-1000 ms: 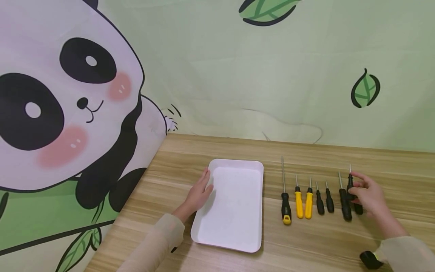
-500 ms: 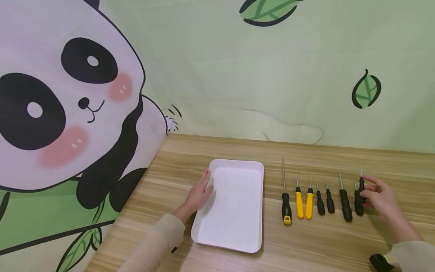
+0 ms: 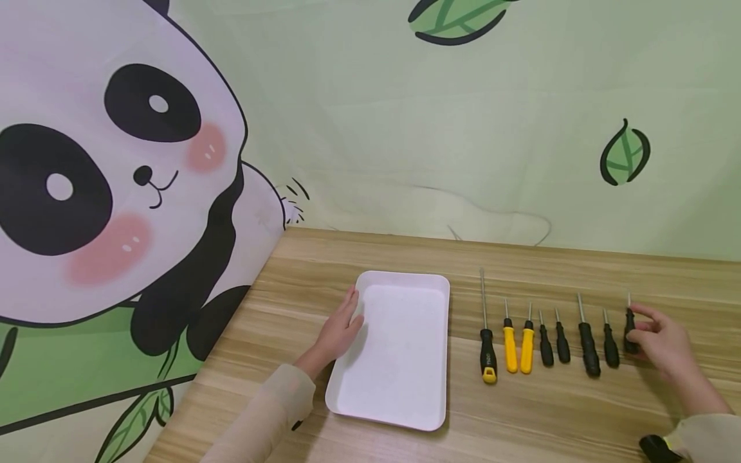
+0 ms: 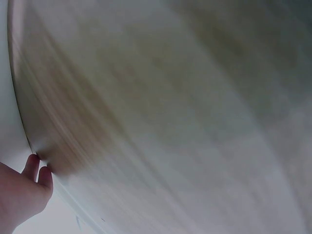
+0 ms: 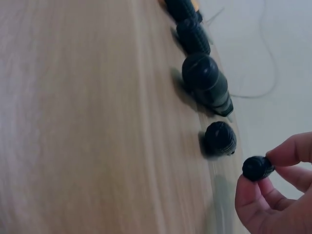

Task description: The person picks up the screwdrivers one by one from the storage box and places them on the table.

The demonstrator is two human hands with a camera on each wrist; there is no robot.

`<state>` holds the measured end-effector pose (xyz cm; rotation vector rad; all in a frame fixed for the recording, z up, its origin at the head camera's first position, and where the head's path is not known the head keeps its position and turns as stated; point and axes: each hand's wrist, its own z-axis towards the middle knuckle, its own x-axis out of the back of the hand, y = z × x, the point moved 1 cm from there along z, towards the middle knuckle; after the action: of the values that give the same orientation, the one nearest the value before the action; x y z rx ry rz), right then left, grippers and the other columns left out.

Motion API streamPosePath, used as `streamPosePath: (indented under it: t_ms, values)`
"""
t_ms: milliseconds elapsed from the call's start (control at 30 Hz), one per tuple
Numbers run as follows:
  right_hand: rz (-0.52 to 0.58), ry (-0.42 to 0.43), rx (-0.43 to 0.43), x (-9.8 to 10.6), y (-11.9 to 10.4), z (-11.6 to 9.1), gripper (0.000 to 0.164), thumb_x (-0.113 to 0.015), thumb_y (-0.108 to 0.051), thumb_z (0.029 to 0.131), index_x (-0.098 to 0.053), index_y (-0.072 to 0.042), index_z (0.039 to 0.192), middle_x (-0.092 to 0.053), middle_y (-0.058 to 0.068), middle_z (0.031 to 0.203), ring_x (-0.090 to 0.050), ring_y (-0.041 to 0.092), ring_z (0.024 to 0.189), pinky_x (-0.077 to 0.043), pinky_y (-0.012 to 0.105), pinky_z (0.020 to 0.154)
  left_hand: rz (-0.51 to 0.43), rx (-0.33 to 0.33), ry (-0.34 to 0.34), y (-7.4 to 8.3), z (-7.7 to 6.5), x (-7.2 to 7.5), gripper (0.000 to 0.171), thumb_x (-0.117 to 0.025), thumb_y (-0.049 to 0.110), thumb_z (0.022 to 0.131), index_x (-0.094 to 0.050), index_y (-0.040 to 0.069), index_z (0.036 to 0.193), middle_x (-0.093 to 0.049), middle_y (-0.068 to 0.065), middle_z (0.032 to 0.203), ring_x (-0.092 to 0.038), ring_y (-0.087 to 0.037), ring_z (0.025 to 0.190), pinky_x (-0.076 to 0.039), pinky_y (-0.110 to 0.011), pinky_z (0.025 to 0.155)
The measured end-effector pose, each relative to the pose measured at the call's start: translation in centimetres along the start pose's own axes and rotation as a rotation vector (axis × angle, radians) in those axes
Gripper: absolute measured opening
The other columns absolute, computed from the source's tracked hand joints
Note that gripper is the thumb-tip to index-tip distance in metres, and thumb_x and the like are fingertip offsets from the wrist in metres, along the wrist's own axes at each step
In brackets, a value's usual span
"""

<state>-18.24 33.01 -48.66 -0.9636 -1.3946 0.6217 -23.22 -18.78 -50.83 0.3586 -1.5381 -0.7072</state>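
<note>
At the right end of a row of screwdrivers, my right hand (image 3: pixel 666 341) pinches a small black screwdriver (image 3: pixel 630 331) by its handle, shaft pointing away from me. The right wrist view shows thumb and fingertips around the black handle (image 5: pixel 257 168), above the table. Just left of it lie another small black screwdriver (image 3: pixel 610 347) and a thicker black one (image 3: pixel 588 350). My left hand (image 3: pixel 338 331) rests with fairly straight fingers against the left rim of a white tray (image 3: pixel 448 360), which holds nothing.
Farther left in the row lie two small black screwdrivers (image 3: pixel 562 344), two yellow-handled screwdrivers (image 3: pixel 526 350) and a long black-and-yellow screwdriver (image 3: pixel 488 354). Behind the wooden table (image 3: pixel 521 424) hangs a green backdrop (image 3: pixel 370 128) with a panda picture.
My right hand has moved right with the small black screwdriver, past the one lying beside it, and slightly lower in view. The left hand and the tray have stayed put.
</note>
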Motion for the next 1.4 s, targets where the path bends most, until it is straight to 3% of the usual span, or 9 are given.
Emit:
streamPosePath:
  t_ms: [100, 200, 400, 633, 900, 1067, 1200, 1333, 1400]
  values:
    - [-0.123, 0.016, 0.016, 0.04, -0.02, 0.07, 0.055, -0.051, 0.002, 0.077, -0.037, 0.008, 0.130, -0.053, 0.005, 0.083, -0.042, -0.007, 0.063, -0.047, 0.022, 0.050, 0.001, 0.002, -0.002, 0.01, -0.01, 0.00, 0.056, -0.040, 0.024, 0.094, -0.019, 0.007, 0.143, -0.011, -0.003, 0.152, -0.019, -0.023, 0.137, -0.022, -0.045, 0.109]
    - [-0.229, 0.017, 0.043, 0.11, -0.12, 0.05, 0.052, -0.052, 0.002, 0.077, -0.037, 0.014, 0.126, -0.053, 0.017, 0.084, -0.040, -0.001, 0.061, -0.041, 0.021, 0.048, 0.000, 0.007, -0.003, 0.02, 0.00, -0.01, 0.056, -0.040, 0.024, 0.094, -0.019, 0.007, 0.143, -0.011, -0.003, 0.152, -0.019, -0.022, 0.137, -0.021, -0.045, 0.109]
    - [-0.379, 0.014, 0.088, 0.10, -0.10, 0.04, 0.048, -0.052, -0.003, 0.077, -0.041, 0.014, 0.121, -0.053, 0.022, 0.081, -0.044, 0.017, 0.063, -0.033, 0.025, 0.051, -0.005, 0.010, 0.002, 0.02, 0.01, -0.05, 0.056, -0.040, 0.024, 0.093, -0.020, 0.007, 0.142, -0.012, -0.003, 0.151, -0.019, -0.022, 0.137, -0.021, -0.044, 0.109]
    - [-0.467, -0.010, 0.123, 0.12, -0.09, 0.28, 0.048, -0.051, -0.005, 0.075, -0.042, 0.015, 0.118, -0.054, 0.029, 0.084, -0.051, 0.030, 0.068, -0.035, 0.029, 0.052, -0.004, 0.005, 0.006, 0.06, 0.02, 0.01, 0.056, -0.041, 0.022, 0.093, -0.020, 0.007, 0.142, -0.013, -0.004, 0.151, -0.019, -0.022, 0.137, -0.021, -0.043, 0.109]
    - [-0.537, -0.064, 0.120, -0.11, -0.22, 0.40, 0.051, -0.049, -0.005, 0.074, -0.042, 0.014, 0.120, -0.047, 0.043, 0.108, -0.050, 0.051, 0.087, -0.042, 0.042, 0.056, -0.001, -0.002, 0.008, 0.12, 0.01, 0.07, 0.055, -0.041, 0.022, 0.093, -0.020, 0.006, 0.142, -0.013, -0.005, 0.151, -0.019, -0.022, 0.137, -0.022, -0.044, 0.109]
    - [-0.571, -0.079, 0.100, -0.33, -0.36, 0.35, 0.053, -0.049, -0.007, 0.073, -0.041, 0.012, 0.122, -0.041, 0.042, 0.116, -0.050, 0.046, 0.083, -0.039, 0.036, 0.049, 0.001, -0.005, 0.011, 0.31, -0.09, 0.13, 0.055, -0.041, 0.021, 0.093, -0.021, 0.006, 0.142, -0.014, -0.005, 0.151, -0.020, -0.022, 0.137, -0.022, -0.044, 0.109]
    - [-0.580, -0.081, 0.069, -0.48, -0.65, 0.16, 0.054, -0.047, -0.008, 0.074, -0.041, 0.012, 0.124, -0.040, 0.042, 0.118, -0.049, 0.050, 0.087, -0.039, 0.035, 0.048, 0.002, -0.005, 0.014, 0.45, -0.08, 0.19, 0.055, -0.041, 0.020, 0.093, -0.021, 0.006, 0.142, -0.014, -0.005, 0.151, -0.020, -0.022, 0.136, -0.022, -0.044, 0.109]
    - [-0.580, -0.082, 0.045, -0.72, -0.77, -0.06, 0.053, -0.044, -0.008, 0.076, -0.040, 0.013, 0.124, -0.038, 0.042, 0.119, -0.046, 0.035, 0.063, -0.034, 0.031, 0.044, 0.006, -0.007, 0.008, 0.43, -0.05, 0.19, 0.055, -0.041, 0.019, 0.092, -0.020, 0.006, 0.142, -0.013, -0.004, 0.151, -0.020, -0.022, 0.136, -0.023, -0.044, 0.108]
    - [-0.583, -0.090, 0.035, -0.78, -0.73, -0.12, 0.052, -0.042, -0.008, 0.078, -0.040, 0.014, 0.124, -0.036, 0.043, 0.120, -0.039, 0.025, 0.058, -0.031, 0.028, 0.043, 0.008, -0.007, 0.004, 0.36, -0.05, 0.16, 0.056, -0.041, 0.019, 0.092, -0.020, 0.006, 0.142, -0.012, -0.004, 0.151, -0.020, -0.022, 0.136, -0.023, -0.044, 0.108]
